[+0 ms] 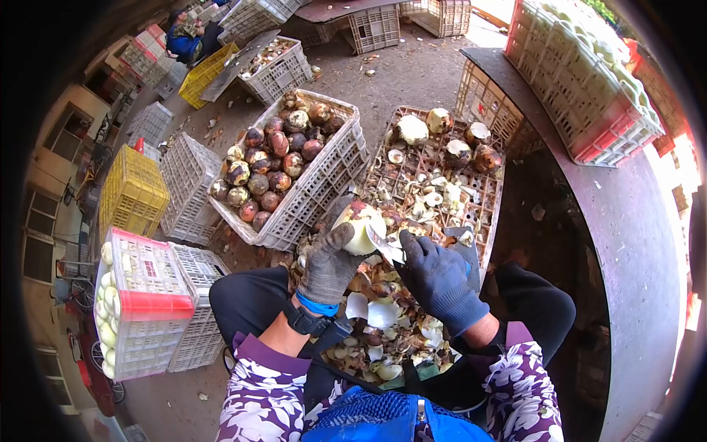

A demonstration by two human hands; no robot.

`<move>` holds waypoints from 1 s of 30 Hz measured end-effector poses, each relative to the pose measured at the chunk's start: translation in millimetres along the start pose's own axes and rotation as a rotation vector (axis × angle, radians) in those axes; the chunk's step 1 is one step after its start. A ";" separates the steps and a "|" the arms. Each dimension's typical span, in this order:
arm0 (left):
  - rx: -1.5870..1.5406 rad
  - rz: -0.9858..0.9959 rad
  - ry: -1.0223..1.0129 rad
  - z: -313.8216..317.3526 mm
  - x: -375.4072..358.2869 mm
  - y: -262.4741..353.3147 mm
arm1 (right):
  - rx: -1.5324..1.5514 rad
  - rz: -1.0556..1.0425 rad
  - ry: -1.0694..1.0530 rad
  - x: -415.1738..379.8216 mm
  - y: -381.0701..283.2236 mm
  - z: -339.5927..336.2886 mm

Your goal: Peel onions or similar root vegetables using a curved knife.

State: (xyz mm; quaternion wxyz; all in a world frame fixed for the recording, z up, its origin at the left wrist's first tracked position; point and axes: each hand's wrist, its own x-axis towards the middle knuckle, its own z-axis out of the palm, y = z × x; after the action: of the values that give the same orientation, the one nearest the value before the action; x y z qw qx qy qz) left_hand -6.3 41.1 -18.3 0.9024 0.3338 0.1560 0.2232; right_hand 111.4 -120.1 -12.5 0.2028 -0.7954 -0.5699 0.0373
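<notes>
My left hand point(329, 258), in a grey work glove, is wrapped round a pale round fruit point(359, 234) with some reddish-brown skin left at its top. My right hand point(440, 283), in a dark blue-grey glove, grips a knife whose blade point(383, 247) lies against the right side of the fruit. The knife's handle is mostly hidden in my fingers. Below both hands is a heap of peelings point(401, 331) with pale curved pieces. Just ahead, a grated crate top point(489, 221) carries several partly peeled fruits point(458, 154) and many scraps.
A white crate point(346, 166) of brown, patchy fruits stands ahead left. To the left are stacked crates point(155, 306) with pale peeled pieces and a yellow crate point(134, 193). A curved tabletop point(626, 214) on the right bears a full crate point(582, 88). Another person point(188, 37) sits far back left.
</notes>
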 end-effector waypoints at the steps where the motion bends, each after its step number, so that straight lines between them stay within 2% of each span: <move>1: 0.012 0.003 -0.001 0.6 -0.3 -0.3 | -0.020 0.006 0.021 -0.7 -0.5 1.3; 5: 0.094 0.094 0.030 -3.9 2.8 -7.8 | -0.026 0.087 -0.018 0.6 -7.3 -1.2; 8: 0.199 0.141 0.072 -0.5 2.8 -8.8 | 0.129 0.129 -0.035 1.7 -7.1 6.9; 11: 0.362 0.206 0.104 4.6 1.6 -8.4 | 0.437 0.125 -0.073 0.7 -4.4 3.2; 14: 0.486 0.237 0.113 0.4 2.6 -9.6 | 1.094 0.438 -0.337 2.8 -4.2 -8.9; 15: 0.490 0.233 0.119 -0.3 2.7 -10.5 | 0.891 0.254 -0.247 -0.2 4.9 4.6; 18: 0.534 0.232 0.121 -0.1 2.6 -10.5 | 0.238 0.194 0.091 -2.1 -4.1 3.8; 21: 0.602 0.245 0.084 2.4 2.7 -10.6 | 0.223 0.128 0.078 -5.7 0.4 6.0; 24: 0.573 0.210 0.051 8.7 -0.3 -7.3 | 0.832 0.243 -0.158 -6.4 8.9 14.9; 27: 0.498 0.177 0.033 0.7 2.2 -7.5 | 1.272 0.556 -0.456 -2.5 9.2 -6.1; 30: 0.372 0.085 0.019 -4.5 2.7 -4.7 | 1.442 0.516 -0.446 -2.6 10.8 -19.0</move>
State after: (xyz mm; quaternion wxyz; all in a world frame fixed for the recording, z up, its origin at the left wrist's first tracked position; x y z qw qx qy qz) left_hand -4.6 41.7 -25.1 0.8134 0.4991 0.1888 0.2315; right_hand 125.7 -130.7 0.5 0.5337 -0.5486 -0.2304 0.6009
